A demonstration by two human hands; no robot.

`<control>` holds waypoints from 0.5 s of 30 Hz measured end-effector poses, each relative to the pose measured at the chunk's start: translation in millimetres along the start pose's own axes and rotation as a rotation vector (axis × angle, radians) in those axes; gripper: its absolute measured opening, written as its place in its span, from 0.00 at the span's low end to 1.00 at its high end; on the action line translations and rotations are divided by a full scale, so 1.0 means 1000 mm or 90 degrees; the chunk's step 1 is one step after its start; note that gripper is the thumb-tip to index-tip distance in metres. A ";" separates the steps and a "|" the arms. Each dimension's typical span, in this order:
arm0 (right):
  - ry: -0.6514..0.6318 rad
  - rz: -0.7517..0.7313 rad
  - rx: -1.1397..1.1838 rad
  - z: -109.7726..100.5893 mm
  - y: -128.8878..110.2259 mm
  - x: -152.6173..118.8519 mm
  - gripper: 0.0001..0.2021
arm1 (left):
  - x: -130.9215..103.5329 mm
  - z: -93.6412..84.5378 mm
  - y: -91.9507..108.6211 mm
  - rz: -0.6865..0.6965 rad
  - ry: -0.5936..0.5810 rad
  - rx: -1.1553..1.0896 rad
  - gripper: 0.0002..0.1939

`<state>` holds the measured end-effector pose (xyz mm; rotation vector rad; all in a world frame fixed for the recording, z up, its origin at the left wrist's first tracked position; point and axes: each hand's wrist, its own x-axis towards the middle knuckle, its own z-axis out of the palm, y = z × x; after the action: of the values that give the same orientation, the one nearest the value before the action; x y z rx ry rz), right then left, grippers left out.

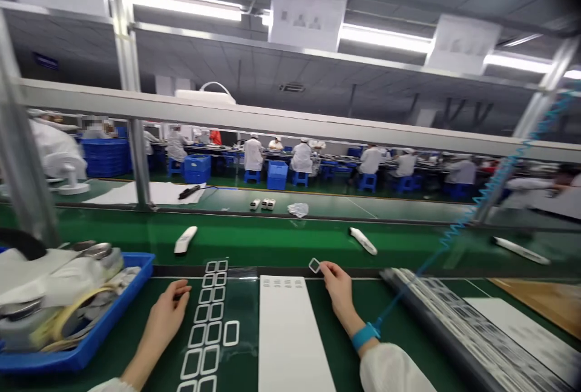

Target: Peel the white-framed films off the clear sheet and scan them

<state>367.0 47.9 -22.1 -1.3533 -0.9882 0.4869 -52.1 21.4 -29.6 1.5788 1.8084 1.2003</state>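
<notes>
My right hand [339,292] pinches a small square piece with a white border and a dark middle [315,265] between thumb and fingertips. It is raised beside the top right corner of a long white sheet [290,337], which has a row of small grey marks near its far end. My left hand [166,316] hovers left of the sheet with fingers loosely curled and the thumb apart, nothing visible in it. Just right of that hand, white-rimmed square frames [213,333] lie in two columns on a clear film. A single white-rimmed frame [231,333] lies apart, between the columns and the sheet.
At left stands a blue tray [113,304] full of rolls and parts. A blue coiled cord [411,280] runs from my right wristband [365,336] across a stack of frame sheets [454,319]. White handheld devices [186,239] lie on the green belt [272,241] beyond.
</notes>
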 end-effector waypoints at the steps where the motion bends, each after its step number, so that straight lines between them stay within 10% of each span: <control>1: 0.008 -0.018 -0.044 -0.004 0.001 0.007 0.22 | 0.001 -0.001 -0.001 -0.007 -0.010 0.014 0.18; 15: 0.071 0.000 -0.628 -0.065 0.007 0.142 0.33 | 0.002 -0.004 -0.008 -0.073 -0.047 0.044 0.24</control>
<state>497.2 123.5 19.5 -2.2166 -1.1852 -0.1313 -59.6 22.4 -33.6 1.5141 1.8828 1.0260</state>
